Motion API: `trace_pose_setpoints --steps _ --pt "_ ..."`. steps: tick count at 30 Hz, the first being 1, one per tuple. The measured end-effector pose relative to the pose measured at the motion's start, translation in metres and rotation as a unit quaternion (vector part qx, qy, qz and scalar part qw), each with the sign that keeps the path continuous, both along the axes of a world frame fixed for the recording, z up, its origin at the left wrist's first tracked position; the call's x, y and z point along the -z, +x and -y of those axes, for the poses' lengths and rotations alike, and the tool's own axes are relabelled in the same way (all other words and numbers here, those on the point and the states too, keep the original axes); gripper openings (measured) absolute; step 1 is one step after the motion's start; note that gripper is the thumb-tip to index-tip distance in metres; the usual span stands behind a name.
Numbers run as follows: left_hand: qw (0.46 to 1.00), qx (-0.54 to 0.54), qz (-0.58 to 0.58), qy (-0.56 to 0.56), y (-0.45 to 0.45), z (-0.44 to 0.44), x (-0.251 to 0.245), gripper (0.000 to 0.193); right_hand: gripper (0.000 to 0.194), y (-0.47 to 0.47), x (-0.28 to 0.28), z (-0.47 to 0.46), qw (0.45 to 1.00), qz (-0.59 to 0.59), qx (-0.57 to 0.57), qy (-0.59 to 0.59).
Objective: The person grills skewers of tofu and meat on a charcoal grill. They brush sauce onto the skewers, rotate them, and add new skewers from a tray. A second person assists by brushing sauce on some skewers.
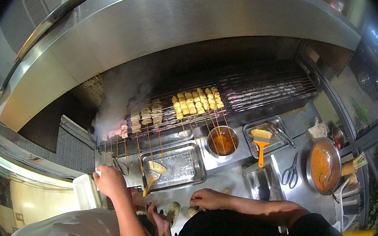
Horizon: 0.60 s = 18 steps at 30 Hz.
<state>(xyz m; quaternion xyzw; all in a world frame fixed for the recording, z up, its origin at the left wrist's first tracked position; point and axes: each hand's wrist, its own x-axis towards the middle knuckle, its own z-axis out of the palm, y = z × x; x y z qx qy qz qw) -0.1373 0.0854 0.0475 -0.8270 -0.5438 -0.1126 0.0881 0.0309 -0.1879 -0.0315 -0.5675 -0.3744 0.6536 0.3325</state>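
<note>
My right hand [205, 200] is held low before my body, fingers curled, with no object visible in it. Beside a co-worker's forearm, my left hand [158, 217] has its fingers apart and holds nothing. Both are nearest to a steel tray [182, 181], on which a wooden-handled basting brush [154, 178] rests. Beyond it, yellow skewered pieces [197, 101] lie in a row on the charcoal grill [270, 91]. To their left are pale skewers [146, 114] and pinkish meat skewers [120, 129] in smoke. Their sticks point towards me.
A co-worker's hand [110, 181] reaches in at left with something small and white. Rightward stand a sauce pot [223, 140], a tray with an orange-handled brush [263, 146] and tongs [281, 133], scissors [289, 173] and a large sauce bowl [324, 167]. A steel hood [177, 18] overhangs the grill.
</note>
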Motion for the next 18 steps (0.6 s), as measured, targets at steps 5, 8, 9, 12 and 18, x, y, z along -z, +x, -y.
trace_pose_setpoints --steps 5,8,9,12,18 --pt "0.958 0.251 -0.116 -0.075 0.1 0.043 -0.054 0.024 0.033 0.006 0.003 0.003 1.0 0.0 0.006 0.005" --pt "0.911 0.347 -0.167 -0.146 0.171 0.053 -0.037 0.02 0.032 0.008 0.007 0.004 1.0 0.014 -0.009 0.002" --pt "0.906 0.358 -0.152 -0.165 0.186 0.05 -0.027 0.021 0.032 0.008 0.009 0.004 1.0 0.017 -0.014 0.003" --pt "0.898 0.414 0.015 -0.146 0.208 0.037 0.015 0.026 0.044 0.008 0.012 0.006 0.999 -0.01 -0.026 -0.033" --pt "0.654 0.086 0.483 -0.576 0.035 0.156 0.159 0.028 0.044 0.012 0.013 0.015 0.999 0.008 -0.04 -0.006"
